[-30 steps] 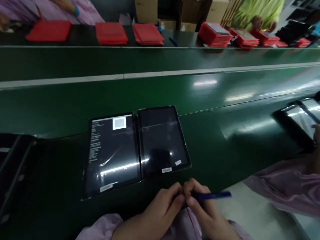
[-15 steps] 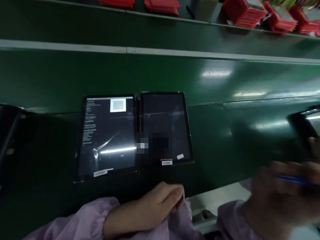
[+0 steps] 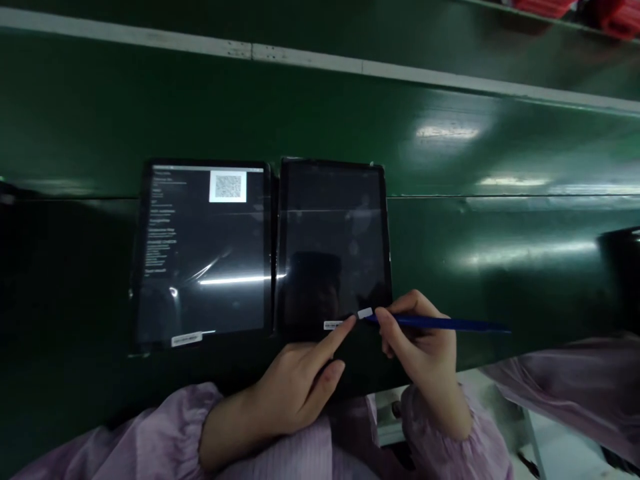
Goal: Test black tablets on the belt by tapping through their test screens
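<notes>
Two tablets lie side by side before me. The left tablet (image 3: 215,247) shows lines of text and a square code, and a barcode label (image 3: 187,339) sits at its lower edge. The right tablet (image 3: 330,220) has a dark screen, with a small blank white sticker (image 3: 365,313) near its lower right corner and a barcode label (image 3: 331,325) left of that. My left hand (image 3: 295,387) points its index finger just beside the sticker, thumb apart. My right hand (image 3: 420,340) pinches a slim blue stick (image 3: 455,324), its near tip close to the sticker.
The green worktop (image 3: 450,260) carries a pale strip (image 3: 310,57) along its far side. Red stacked items (image 3: 620,17) are at the top right. Another person's purple sleeve (image 3: 575,380) reaches in from the right, below a dark object (image 3: 623,267).
My right hand has come left with the blue stick to the right tablet's lower corner. My left hand has gone from curled to pointing at the sticker. The view has shifted.
</notes>
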Demonstrator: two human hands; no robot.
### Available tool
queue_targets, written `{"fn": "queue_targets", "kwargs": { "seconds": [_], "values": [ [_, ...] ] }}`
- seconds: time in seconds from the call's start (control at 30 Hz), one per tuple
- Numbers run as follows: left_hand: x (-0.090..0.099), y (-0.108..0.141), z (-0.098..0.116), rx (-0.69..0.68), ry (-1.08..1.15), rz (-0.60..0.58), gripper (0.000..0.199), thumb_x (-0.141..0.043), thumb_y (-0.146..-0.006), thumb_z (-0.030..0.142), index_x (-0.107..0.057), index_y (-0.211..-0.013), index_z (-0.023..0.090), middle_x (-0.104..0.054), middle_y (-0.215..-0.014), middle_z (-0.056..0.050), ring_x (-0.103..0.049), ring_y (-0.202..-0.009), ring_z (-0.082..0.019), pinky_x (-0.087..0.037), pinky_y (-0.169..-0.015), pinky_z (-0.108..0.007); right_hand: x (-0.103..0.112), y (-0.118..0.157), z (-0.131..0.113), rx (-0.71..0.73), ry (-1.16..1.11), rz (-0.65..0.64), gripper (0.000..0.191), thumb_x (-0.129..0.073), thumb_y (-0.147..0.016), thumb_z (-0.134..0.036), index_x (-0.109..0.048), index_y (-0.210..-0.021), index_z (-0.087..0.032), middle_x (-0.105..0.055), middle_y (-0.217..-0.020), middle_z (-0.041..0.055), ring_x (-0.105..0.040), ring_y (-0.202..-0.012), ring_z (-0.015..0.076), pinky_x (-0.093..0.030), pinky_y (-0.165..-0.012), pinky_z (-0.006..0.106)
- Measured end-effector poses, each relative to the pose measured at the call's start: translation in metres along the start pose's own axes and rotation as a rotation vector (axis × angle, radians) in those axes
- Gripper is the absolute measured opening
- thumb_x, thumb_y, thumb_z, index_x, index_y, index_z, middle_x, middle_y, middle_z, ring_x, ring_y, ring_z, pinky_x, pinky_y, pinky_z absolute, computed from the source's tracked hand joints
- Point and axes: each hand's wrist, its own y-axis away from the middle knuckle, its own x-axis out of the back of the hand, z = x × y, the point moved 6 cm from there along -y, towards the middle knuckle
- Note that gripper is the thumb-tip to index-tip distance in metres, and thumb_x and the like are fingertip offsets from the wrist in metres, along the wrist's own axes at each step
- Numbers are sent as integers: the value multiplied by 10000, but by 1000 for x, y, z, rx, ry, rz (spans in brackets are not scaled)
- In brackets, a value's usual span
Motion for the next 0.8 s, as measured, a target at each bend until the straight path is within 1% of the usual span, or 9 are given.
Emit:
{"fn": "queue_targets", "kwargs": {
  "seconds": [0.17,0.3,0.43,0.67,0.8],
  "values": [
    [-1,1,-1,13,62,-8,541,-287,-1176,284,-261,-1716,256,-594,-618,112,-537,-426,-82,-501,-520,-158,1,1,-5,125,122,54,254,-760,-931,-222,-608,-728,-220,-629,-490,-60,-585,-374,80,-448,-407,152],
    [-2,2,-2,10,88,-7,544,-297,-1175,283,-264,-1716,240,-576,-607,106,-539,-430,-86,-483,-502,-168,-2,2,-9,161,157,26,228,-769,-939,-207,-634,-756,-219,-662,-523,-60,-618,-399,80,-466,-420,142],
    [-2,2,-2,-2,98,-4,527,-306,-1170,268,-314,-1694,216,-588,-616,95,-550,-444,-85,-482,-507,-168,-1,3,-11,199,212,40,219,-773,-941,-192,-636,-773,-222,-670,-542,-66,-615,-407,75,-461,-425,143],
    [-1,2,1,-15,86,5,508,-313,-1163,241,-359,-1665,178,-602,-616,88,-561,-444,-86,-489,-509,-168,-1,5,-8,224,268,42,246,-767,-942,-187,-621,-747,-221,-657,-548,-65,-624,-420,82,-468,-437,166],
    [0,1,1,-18,105,4,503,-331,-1150,222,-395,-1646,164,-616,-628,74,-571,-452,-93,-493,-503,-178,-1,4,-8,199,271,43,243,-760,-944,-220,-628,-740,-223,-653,-536,-55,-611,-409,91,-469,-431,190]
  ]
}}
